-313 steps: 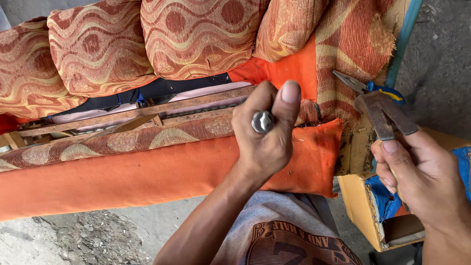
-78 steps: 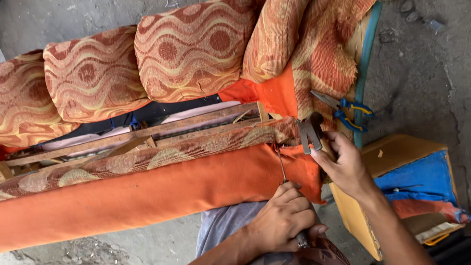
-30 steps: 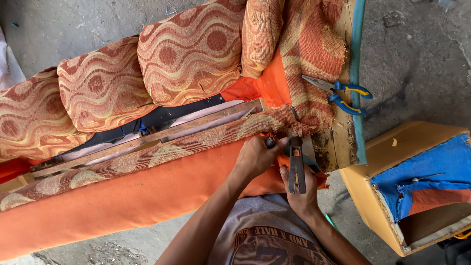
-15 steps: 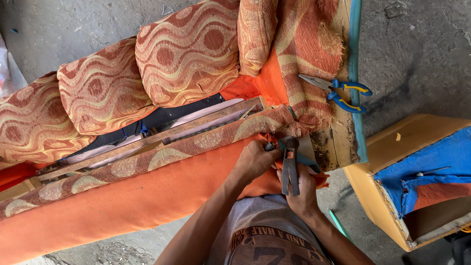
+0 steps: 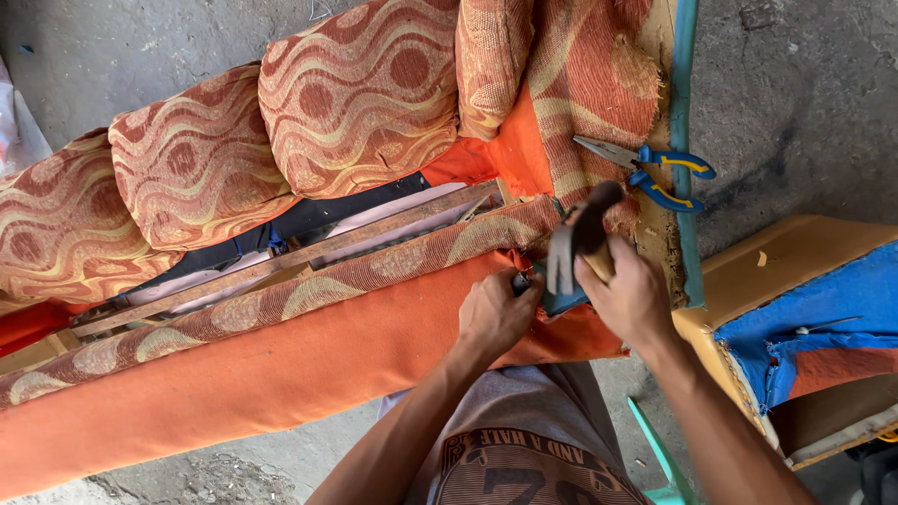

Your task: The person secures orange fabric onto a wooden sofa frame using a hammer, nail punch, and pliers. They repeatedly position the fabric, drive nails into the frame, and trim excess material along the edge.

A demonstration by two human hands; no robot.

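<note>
A sofa lies on its side, its wooden frame rail (image 5: 309, 251) showing between patterned cushions (image 5: 365, 93) and plain orange fabric (image 5: 234, 383). My left hand (image 5: 496, 313) presses its fingertips against the patterned strip at the fabric's edge, pinching something small there that I cannot make out. My right hand (image 5: 629, 297) grips a hammer (image 5: 580, 241) by the handle, its metal head raised just above the left fingertips.
Blue-handled pliers (image 5: 655, 168) lie on the sofa's upturned end. A yellow-brown box with blue and orange cloth (image 5: 804, 318) stands at the right. A teal plastic piece (image 5: 659, 458) is near my knee. Bare concrete floor surrounds everything.
The hammer has swung up and tilted from hanging head-down by the fabric edge. My left hand stays pressed at the same spot on the strip.
</note>
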